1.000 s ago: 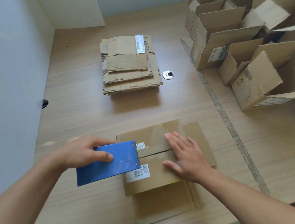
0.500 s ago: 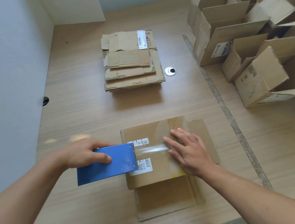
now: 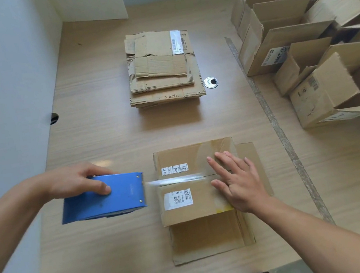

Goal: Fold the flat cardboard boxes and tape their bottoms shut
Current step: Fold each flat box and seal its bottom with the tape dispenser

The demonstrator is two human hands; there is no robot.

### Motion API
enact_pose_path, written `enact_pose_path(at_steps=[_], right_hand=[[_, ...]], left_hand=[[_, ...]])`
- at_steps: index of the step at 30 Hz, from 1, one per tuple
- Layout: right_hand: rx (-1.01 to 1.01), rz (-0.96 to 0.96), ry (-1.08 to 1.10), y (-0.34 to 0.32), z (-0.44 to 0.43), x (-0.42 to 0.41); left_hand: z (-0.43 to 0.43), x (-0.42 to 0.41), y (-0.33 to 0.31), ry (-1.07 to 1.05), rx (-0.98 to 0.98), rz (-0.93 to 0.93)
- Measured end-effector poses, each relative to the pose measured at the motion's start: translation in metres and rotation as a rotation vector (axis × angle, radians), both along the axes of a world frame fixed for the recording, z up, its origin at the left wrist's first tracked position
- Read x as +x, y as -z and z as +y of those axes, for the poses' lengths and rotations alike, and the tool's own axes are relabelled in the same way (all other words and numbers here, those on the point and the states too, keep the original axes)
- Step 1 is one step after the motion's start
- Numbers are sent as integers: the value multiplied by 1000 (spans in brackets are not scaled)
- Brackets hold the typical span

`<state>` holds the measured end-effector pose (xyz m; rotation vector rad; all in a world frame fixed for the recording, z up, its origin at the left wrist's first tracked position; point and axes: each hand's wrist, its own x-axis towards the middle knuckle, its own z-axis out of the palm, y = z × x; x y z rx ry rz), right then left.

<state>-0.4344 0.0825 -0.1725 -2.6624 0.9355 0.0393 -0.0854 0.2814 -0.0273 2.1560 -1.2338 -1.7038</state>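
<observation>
The left hands' grip is on a blue tape dispenser (image 3: pixel 105 197), the left hand (image 3: pixel 75 181) holding it just off the left edge of a cardboard box (image 3: pixel 205 203) on the bench (image 3: pixel 106 134), and a shiny strip of clear tape (image 3: pixel 175 180) runs from its mouth along the seam between the closed flaps. The right hand (image 3: pixel 241 185) lies flat, fingers straight, on the box's right side (white labels sit either side of the seam). Farther back lies a stack of flat cardboard (image 3: pixel 162 70), and open folded boxes (image 3: pixel 319 98) crowd the right
</observation>
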Motion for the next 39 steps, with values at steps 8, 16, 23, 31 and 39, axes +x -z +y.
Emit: enact_pose_path(at_steps=[8,16,23,31,39], right_hand=[[4,48,3,-2,3,5],[-35,51,19,-2,4,6],[-61,63,7,-1,5,6],[-67,88,17,-3,5,7],[39,51,97,-11,4,16]], left_hand=[[29,29,16,-52,58,-19],[28,47,-1,-137,-5,-18],[37,48,26,-68,61,-107],[26,43,52,-53,54,-252],[-4,1,88,-78,-9,-410]])
